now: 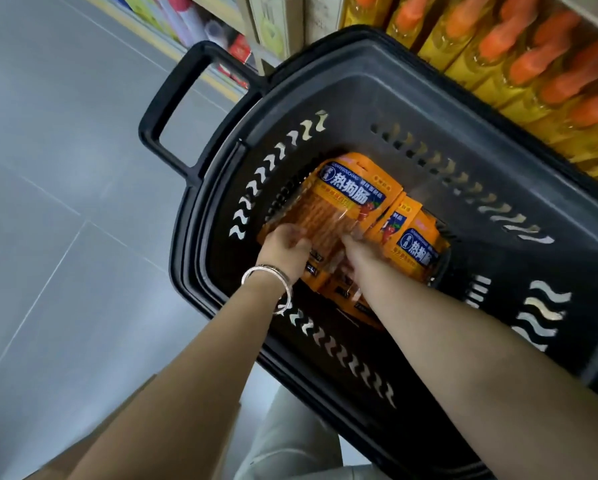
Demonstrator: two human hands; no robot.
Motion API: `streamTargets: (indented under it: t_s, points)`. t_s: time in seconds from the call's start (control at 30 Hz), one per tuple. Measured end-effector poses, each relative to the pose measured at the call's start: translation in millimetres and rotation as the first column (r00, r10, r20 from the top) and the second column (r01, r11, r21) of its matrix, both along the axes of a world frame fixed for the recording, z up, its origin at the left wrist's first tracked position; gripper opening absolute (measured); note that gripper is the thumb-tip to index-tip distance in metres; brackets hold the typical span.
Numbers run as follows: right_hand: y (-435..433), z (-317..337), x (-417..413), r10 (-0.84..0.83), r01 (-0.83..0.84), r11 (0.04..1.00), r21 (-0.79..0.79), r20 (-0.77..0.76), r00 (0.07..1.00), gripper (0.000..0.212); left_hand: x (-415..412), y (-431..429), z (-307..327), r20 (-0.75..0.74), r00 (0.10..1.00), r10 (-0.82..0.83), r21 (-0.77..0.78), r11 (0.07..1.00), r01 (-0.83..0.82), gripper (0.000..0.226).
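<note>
Both my arms reach down into a black plastic shopping basket point(360, 95) standing on the floor. Several orange sausage packs with blue labels lie in its bottom. My left hand point(285, 245), with a silver bangle on its wrist, grips the near left edge of the top orange pack point(353, 192). My right hand point(354, 245) grips the same pack at its near right edge, fingers curled under it. A second orange pack point(417, 244) lies to the right, and more packs show under my wrists.
The basket's black pull handle point(186, 98) sticks out to the far left over the grey tiled floor point(65, 202). A shelf of yellow oil bottles with orange caps point(533, 53) runs along the right. Boxed goods point(273, 26) fill shelves at the top.
</note>
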State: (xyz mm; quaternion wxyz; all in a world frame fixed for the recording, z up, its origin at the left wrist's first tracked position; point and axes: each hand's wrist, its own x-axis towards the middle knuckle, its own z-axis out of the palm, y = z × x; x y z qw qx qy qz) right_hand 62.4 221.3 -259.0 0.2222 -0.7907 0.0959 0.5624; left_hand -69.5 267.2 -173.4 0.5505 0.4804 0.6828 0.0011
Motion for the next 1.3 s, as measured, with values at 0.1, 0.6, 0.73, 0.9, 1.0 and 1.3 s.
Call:
streamTargets:
  t_s: [0.1,0.6,0.73,0.9,1.0,1.3]
  points:
    - [1,-4,4,0.094,-0.097,0.995,0.031,0.086,0.992,0.045,3,0,-2,-0.004,1.0,-0.002,-0.017,1.0,0.002,0.024]
    - [-76,72,55,-0.18,0.225,0.913,0.34,-0.16,0.971,0.013,7,-5,6,0.017,1.0,-0.006,-0.243,0.97,0.01,0.073]
    - [-67,78,52,-0.022,0.135,0.919,0.371,-0.295,0.955,0.013,3,1,9,-0.011,0.998,-0.059,-0.242,0.969,0.055,0.059]
    - [-49,56,48,0.025,0.019,0.958,0.285,-0.149,0.988,0.032,-15,13,14,-0.07,0.996,-0.052,0.083,0.995,0.058,0.022]
    - [-41,30,43,-0.016,0.017,0.986,0.163,-0.011,1.0,0.034,-27,15,9,-0.202,0.967,-0.152,0.07,0.983,0.169,0.015]
    - [4,-17,21,0.014,-0.019,0.998,0.066,0.087,0.996,0.054,-31,20,-6,-0.173,0.984,-0.046,-0.053,0.998,0.037,0.016]
